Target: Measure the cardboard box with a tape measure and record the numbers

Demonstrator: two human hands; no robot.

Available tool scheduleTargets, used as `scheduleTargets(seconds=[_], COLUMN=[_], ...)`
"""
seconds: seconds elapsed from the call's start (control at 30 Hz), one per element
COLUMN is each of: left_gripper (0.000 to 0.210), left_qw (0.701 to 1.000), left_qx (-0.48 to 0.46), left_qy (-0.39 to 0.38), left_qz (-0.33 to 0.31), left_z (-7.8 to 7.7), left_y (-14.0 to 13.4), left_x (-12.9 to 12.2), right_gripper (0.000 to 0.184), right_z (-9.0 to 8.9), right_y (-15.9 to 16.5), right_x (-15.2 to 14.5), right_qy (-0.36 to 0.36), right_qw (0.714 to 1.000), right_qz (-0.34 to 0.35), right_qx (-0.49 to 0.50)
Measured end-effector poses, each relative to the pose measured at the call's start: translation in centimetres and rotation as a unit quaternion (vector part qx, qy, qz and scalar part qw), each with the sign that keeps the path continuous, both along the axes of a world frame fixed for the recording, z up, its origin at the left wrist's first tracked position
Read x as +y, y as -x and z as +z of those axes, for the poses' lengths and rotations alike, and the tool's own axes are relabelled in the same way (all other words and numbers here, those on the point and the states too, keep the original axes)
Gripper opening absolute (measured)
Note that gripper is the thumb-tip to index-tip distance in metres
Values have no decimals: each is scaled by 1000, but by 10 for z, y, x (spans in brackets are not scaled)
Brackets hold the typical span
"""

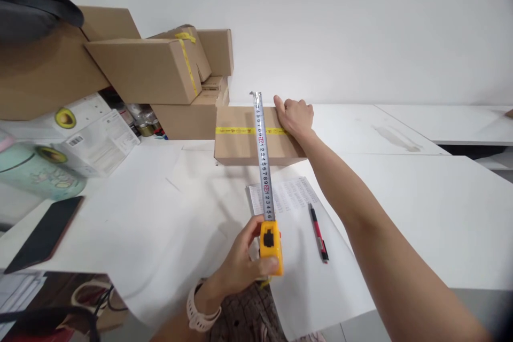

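Observation:
My left hand [244, 256], with a pale watch band at the wrist, is closed around a yellow tape measure [271, 248]. Its silver blade [263, 165] runs out away from me, over the top of a cardboard box [236, 145], and the metal hook lies near the box's far edge. Yellow tape crosses the box. My right hand [295, 115] rests on the box's far right corner, fingers curled over the back edge and thumb along the top. Below the blade lie a printed sheet [294, 197] and a red and black pen [318, 232].
Stacked cardboard boxes [140, 69] stand at the back left against the wall. On the left are a white avocado-print carton [98, 136], a mint-green bottle [44, 168] and a dark phone-like slab [44, 235]. The white tabletop [425, 214] extends to the right.

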State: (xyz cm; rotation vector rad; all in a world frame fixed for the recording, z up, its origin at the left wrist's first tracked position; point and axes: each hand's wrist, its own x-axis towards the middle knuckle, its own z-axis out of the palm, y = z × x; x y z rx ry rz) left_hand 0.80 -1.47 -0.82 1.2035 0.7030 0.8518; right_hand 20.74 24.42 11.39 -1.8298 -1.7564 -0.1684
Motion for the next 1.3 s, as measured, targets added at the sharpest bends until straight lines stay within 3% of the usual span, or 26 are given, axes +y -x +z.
scheduleTargets(seconds=[0.1, 0.23, 0.4, 0.47, 0.53, 0.63, 0.73, 0.83, 0.93, 1.03, 1.13, 1.23, 1.3], left_gripper=[64, 61, 59, 58, 58, 58, 63, 67, 71, 87, 101, 101, 98], left_qw=[999, 996, 997, 997, 997, 994, 976, 955, 953, 960, 966, 965, 963], left_qx=[23, 37, 59, 62, 65, 103, 205, 260, 256, 251, 232, 218, 218], left_qy=[19, 62, 38, 31, 28, 8, -63, -128, -148, -120, -104, -133, -140], left_qz=[-21, -49, -44, -42, -43, -44, -45, -57, -61, -24, 32, 64, 70], left_z=[-10, -20, -21, -20, -18, -13, -5, 1, 1, -1, -5, -10, -12], left_y=[3, 3, 4, 4, 4, 2, -2, -5, -5, -4, -2, -1, 0], left_x=[-18, -30, -31, -31, -31, -32, -36, -43, -49, -52, -54, -54, -55], right_gripper=[66, 59, 50, 49, 49, 61, 79, 64, 45, 47, 47, 46, 47], right_z=[-2, -12, -62, -84, -93, -75, -34, 3, 14, -3, -40, -79, -97], right_y=[0, -2, -14, -20, -26, -33, -38, -43, -43, -32, -15, -2, -2], right_x=[-15, -57, -114, -126, -133, -140, -151, -169, -191, -217, -247, -270, -276], right_qy=[-10, -45, -94, -94, -89, -74, -73, -95, -123, -90, 12, 136, 168], right_qw=[1000, 999, 995, 995, 995, 993, 961, 919, 885, 864, 864, 869, 889], right_qz=[8, 6, -10, 10, 43, 74, 86, 145, 163, 167, 187, 245, 252], right_qx=[-8, -25, -40, -40, -31, 57, 252, 353, 419, 467, 468, 407, 342])
